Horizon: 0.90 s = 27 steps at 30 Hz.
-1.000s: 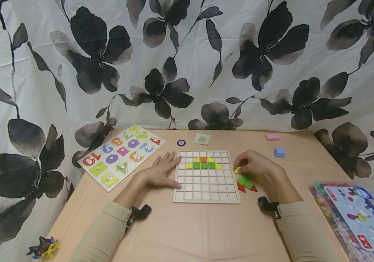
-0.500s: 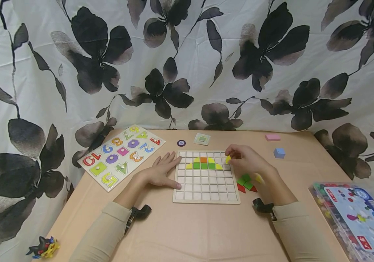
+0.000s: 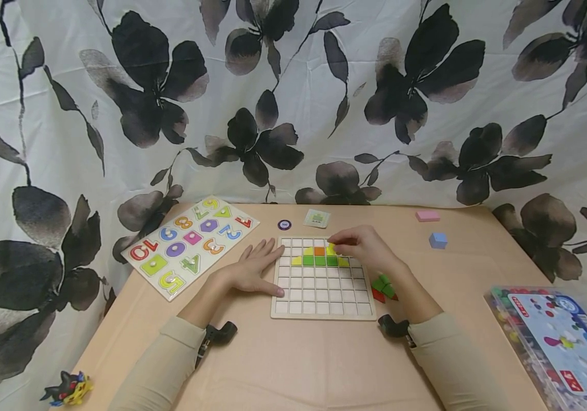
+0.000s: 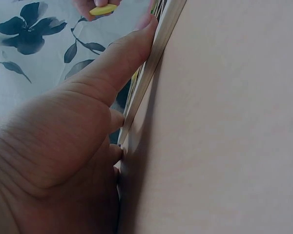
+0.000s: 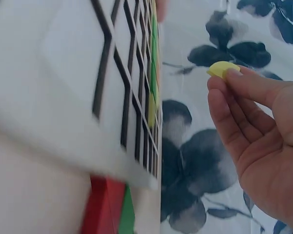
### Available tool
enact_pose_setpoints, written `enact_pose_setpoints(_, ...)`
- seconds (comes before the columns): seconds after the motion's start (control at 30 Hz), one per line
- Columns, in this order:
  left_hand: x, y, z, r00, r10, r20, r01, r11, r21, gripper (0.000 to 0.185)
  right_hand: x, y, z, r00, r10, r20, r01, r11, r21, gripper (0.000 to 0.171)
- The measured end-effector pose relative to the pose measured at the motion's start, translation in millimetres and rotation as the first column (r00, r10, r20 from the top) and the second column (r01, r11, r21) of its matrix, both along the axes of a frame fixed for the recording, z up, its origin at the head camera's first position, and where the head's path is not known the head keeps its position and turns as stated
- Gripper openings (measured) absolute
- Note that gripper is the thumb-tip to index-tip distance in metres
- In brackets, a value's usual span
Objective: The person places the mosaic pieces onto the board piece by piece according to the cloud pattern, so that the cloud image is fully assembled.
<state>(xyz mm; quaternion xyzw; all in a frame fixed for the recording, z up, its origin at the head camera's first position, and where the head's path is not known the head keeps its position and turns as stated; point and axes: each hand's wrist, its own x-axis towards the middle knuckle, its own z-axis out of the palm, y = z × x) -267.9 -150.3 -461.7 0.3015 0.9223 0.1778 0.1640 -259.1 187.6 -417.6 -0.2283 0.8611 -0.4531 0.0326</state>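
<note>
At a tan table draped behind with flower-print cloth, we see a person's right hand (image 3: 364, 246) hover over the upper rows of the wooden grid board (image 3: 323, 309), fingertips pinched together on a small yellow piece (image 5: 221, 68). The piece hangs just above the board's top rows, right of the orange tile (image 3: 319, 250) and over the row of green tiles (image 3: 320, 260) already set in the grid. The left hand (image 3: 254, 268) lies flat against the board's left edge, fingers straight and slightly spread, thumb (image 4: 118, 58) pressed along the wooden rim. Loose red and green pieces (image 3: 383, 288) sit just off the board's right edge, partly behind the right forearm. Left of the board lies a number puzzle (image 3: 191, 243); beyond the board's far edge, a round purple chip (image 3: 285, 224) and a small card (image 3: 317, 217). Farther right of the board rest a blue cube (image 3: 438, 240), a pink block (image 3: 427, 215) and a clear plastic box (image 3: 555, 342).
</note>
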Motion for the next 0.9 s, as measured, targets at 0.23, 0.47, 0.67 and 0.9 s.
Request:
enact_pose_setpoints(0.23, 0.9, 0.3, 1.8, 1.0, 0.003, 0.003, -0.003, 1.0, 0.001, 0.12, -1.6, -31.5, -4.3, 0.998, 0.054, 0.015, -0.054, 0.999, -0.008, 0.023)
enact_pose_setpoints(0.47, 2.0, 0.7, 3.2, 1.0, -0.001, 0.009, 0.001, 1.0, -0.002, 0.12, -2.1, -57.8, -16.0, 0.994, 0.109, -0.013, -0.107, 0.991, 0.083, 0.023)
enact_pose_setpoints(0.67, 1.6, 0.4, 1.8, 1.0, -0.001, 0.012, 0.001, 1.0, 0.004, 0.12, -2.0, -68.7, -32.3, 0.994, 0.113, -0.005, -0.112, 0.988, 0.107, 0.021)
enact_pose_setpoints(0.9, 2.0, 1.2, 2.7, 1.0, 0.0, 0.016, 0.0, 1.0, 0.003, 0.12, 1.4, -72.2, -35.1, 0.994, 0.109, -0.022, -0.105, 0.988, 0.111, 0.013)
